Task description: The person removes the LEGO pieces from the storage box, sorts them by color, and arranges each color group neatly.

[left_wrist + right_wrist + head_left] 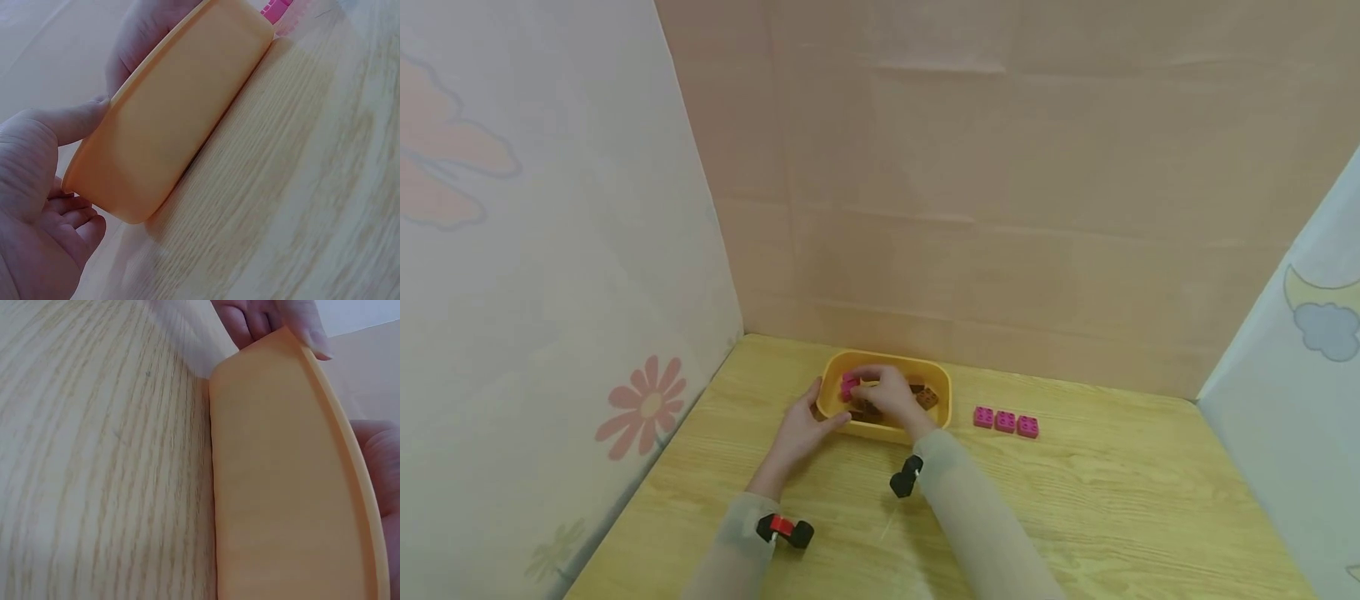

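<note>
A yellow plastic bin [937,421] stands on the table with pink and brown toy bricks inside. My left hand [797,429] holds its left end, thumb on the front rim and fingers around the side; the left wrist view shows this hand [37,175] against the bin wall [169,119]. Reaching into the bin, my right hand [886,393] pinches a pink toy brick [848,387] near the left end. Its fingertips are partly hidden, and in the right wrist view the bin wall [281,475] covers them. Brown bricks [928,398] lie under and beside this hand.
Three pink toy bricks [1006,422] lie in a row on the wooden table [1120,492], right of the bin. A beige paper wall [1000,208] rises close behind the bin. A flower-printed white panel [587,250] borders the left side, and another panel [1300,400] borders the right.
</note>
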The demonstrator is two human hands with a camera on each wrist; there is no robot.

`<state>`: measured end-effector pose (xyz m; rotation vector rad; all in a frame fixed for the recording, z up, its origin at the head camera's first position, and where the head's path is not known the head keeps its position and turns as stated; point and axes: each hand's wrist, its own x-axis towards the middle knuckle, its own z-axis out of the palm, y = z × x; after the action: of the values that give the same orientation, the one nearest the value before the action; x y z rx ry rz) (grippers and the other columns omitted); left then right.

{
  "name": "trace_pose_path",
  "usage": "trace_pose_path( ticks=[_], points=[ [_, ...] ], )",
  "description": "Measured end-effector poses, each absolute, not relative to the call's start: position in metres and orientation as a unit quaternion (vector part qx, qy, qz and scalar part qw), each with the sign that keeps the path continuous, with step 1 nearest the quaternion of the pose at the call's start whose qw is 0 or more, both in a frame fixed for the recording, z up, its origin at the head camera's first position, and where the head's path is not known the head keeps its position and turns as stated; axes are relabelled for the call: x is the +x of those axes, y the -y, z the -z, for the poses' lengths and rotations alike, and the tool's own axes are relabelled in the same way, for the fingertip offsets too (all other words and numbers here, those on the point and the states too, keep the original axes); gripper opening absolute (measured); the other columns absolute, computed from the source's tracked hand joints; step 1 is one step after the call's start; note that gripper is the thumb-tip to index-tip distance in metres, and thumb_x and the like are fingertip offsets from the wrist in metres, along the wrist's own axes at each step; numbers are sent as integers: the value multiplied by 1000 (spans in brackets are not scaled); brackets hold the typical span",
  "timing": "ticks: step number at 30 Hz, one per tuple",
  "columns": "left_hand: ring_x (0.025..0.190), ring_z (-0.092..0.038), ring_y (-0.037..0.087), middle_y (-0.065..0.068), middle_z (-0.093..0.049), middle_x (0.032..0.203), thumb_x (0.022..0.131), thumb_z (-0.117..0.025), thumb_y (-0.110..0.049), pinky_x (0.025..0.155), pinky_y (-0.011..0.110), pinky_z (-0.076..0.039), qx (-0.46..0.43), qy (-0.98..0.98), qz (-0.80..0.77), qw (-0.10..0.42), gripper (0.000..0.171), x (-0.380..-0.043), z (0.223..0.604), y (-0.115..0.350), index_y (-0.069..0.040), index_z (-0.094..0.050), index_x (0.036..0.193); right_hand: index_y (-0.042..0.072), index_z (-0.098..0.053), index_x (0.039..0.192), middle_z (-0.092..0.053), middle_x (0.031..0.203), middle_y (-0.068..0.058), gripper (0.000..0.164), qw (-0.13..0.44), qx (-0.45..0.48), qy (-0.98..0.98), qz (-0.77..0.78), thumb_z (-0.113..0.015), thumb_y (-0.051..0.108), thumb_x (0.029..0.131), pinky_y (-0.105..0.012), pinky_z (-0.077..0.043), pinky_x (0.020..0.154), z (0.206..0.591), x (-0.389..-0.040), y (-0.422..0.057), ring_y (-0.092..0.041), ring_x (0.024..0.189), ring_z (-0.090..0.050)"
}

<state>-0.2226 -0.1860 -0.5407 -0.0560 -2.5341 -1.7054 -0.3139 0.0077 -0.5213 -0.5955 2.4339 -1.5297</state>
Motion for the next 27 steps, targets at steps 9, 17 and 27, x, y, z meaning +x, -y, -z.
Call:
trace_pose_path(
  ticks=[9,17,27],
  points=[
    [153,-38,41,28,-28,170,95,-85,-22,122,52,-38,-19,826,561,44,98,-222,539,185,10,-24,165,9,-81,123,-77,123,-6,28,78,-216,-844,484,-81,11,96,-44,-59,100,521,-318,-4,-26,115,-71],
    [150,-42,40,28,-28,170,96,-85,-22,119,51,-41,-23,818,573,44,98,-222,539,183,10,-23,165,3,-77,129,-77,122,-10,33,117,-221,-826,506,-80,11,97,-32,-64,83,525,-319,-4,-18,98,-76],
    [152,-39,39,28,-27,170,95,-86,-24,121,50,-38,-19,825,563,47,100,-224,542,185,10,-24,165,6,-78,129,-78,120,-7,39,99,-239,-850,459,-85,11,91,-36,-60,91,530,-320,-4,-18,103,-71]
  ],
)
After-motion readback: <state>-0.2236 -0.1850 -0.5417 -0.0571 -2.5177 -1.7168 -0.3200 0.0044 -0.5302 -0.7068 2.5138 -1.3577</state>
